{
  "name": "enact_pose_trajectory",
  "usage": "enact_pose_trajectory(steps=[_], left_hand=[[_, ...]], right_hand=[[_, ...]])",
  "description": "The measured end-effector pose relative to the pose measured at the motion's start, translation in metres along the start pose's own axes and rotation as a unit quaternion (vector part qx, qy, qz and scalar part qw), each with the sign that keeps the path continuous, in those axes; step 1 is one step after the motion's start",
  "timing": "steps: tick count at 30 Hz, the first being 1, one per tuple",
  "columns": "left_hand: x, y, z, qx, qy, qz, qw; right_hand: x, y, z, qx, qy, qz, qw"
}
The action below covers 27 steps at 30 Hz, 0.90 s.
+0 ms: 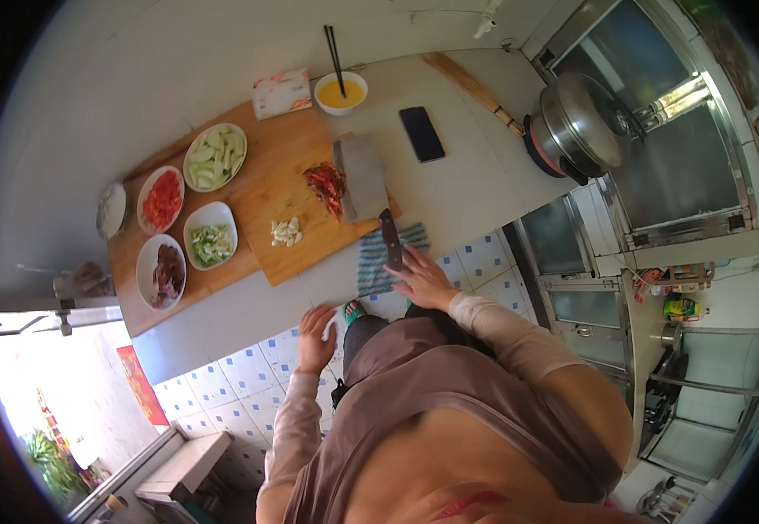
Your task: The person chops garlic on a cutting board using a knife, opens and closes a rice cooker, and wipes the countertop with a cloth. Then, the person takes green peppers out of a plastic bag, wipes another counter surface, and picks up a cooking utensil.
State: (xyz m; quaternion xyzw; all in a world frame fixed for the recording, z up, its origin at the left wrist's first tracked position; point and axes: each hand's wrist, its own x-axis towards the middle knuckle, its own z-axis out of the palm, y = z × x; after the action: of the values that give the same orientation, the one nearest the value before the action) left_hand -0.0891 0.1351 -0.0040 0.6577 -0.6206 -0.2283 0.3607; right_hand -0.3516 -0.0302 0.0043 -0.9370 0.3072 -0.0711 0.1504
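A cleaver (361, 177) lies flat at the right side of a wooden cutting board (275, 260), its dark handle towards me. My right hand (422, 278) is at the end of that handle, fingers spread, over a striped cloth (373, 262); whether it touches the handle I cannot tell. My left hand (317, 337) hangs empty near the counter's front edge, fingers a little bent. Chopped dried red chillies (326, 187) lie against the blade, and peeled garlic (286, 232) sits nearer the board's front.
Left, on a larger board (255, 131), stand bowls of sliced green vegetable (216, 157), red pieces (162, 200), chopped scallion (211, 242) and dark meat (168, 275). Behind are beaten egg (340, 93) with chopsticks and a phone (422, 134). A steel pot (576, 124) stands right.
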Motion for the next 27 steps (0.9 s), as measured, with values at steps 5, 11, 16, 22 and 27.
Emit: enact_pose_trajectory(steps=[5, 11, 16, 22, 27], left_hand=[[-0.037, -0.008, -0.023, -0.023, 0.142, -0.226, 0.964], [-0.023, 0.026, 0.007, -0.035, 0.237, -0.329, 0.913], [0.0, 0.087, 0.049, 0.022, 0.203, -0.371, 0.906], [0.007, 0.143, 0.096, 0.037, 0.213, -0.44, 0.872], [0.02, 0.15, 0.116, 0.052, 0.178, -0.429, 0.884]], right_hand=[[-0.03, 0.128, -0.029, -0.015, 0.128, 0.25, 0.96], [0.016, 0.24, -0.045, -0.075, 0.181, 0.378, 0.905], [0.1, 0.319, -0.06, -0.118, 0.158, 0.451, 0.871], [0.184, 0.375, -0.082, -0.106, 0.12, 0.288, 0.944], [0.195, 0.386, -0.084, -0.088, 0.099, 0.162, 0.978]])
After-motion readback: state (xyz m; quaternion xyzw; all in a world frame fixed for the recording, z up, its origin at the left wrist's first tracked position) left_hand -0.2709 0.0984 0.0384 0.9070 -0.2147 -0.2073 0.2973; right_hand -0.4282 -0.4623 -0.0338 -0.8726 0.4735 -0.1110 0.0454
